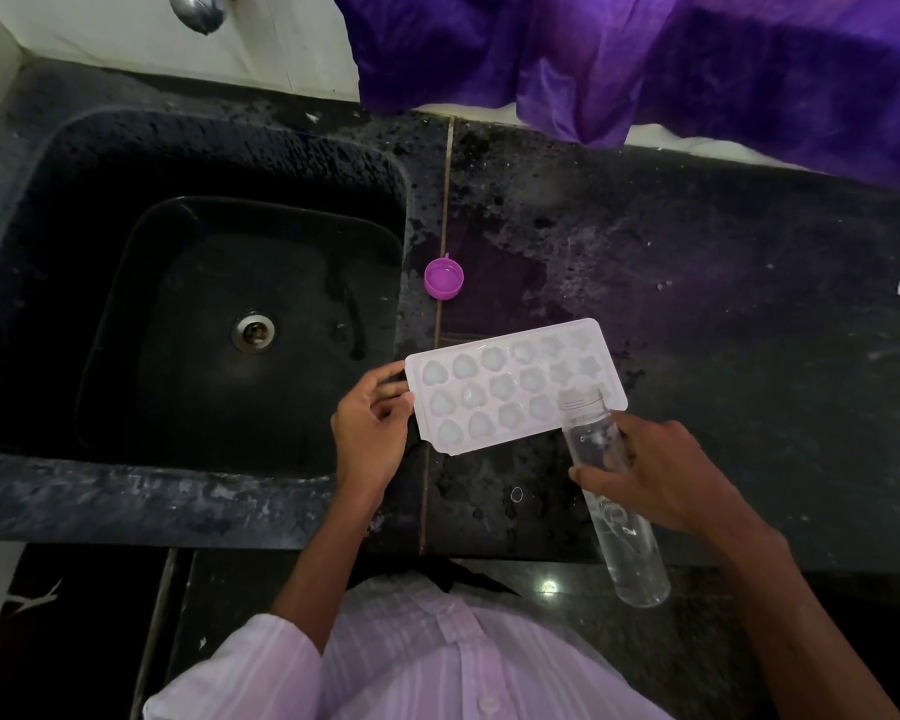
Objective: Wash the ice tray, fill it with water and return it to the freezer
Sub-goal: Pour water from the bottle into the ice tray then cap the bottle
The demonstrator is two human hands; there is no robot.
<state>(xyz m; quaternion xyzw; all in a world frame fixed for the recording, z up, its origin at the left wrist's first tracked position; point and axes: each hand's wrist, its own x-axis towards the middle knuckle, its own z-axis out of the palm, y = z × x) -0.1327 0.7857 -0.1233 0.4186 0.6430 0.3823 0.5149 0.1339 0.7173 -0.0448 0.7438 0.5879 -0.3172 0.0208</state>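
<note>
Tilting a clear bottle (625,550) over a white ice tray (510,387) on a speckled black stone counter (697,283).
Lying flat just right of the deep square sink (100,163): thin glossy plastic, three rows of small moulded pockets, hearts at the left, stars towards the far right, pale and cloudy inside. Pinched at its left short edge by the left hand (370,433). Gripped round the middle by the right hand (661,475), bottle mouth open over the tray's near right corner, some water inside. Beyond the tray, a round magenta cap (444,277), open side up; far behind, crumpled purple cloth (645,59).
</note>
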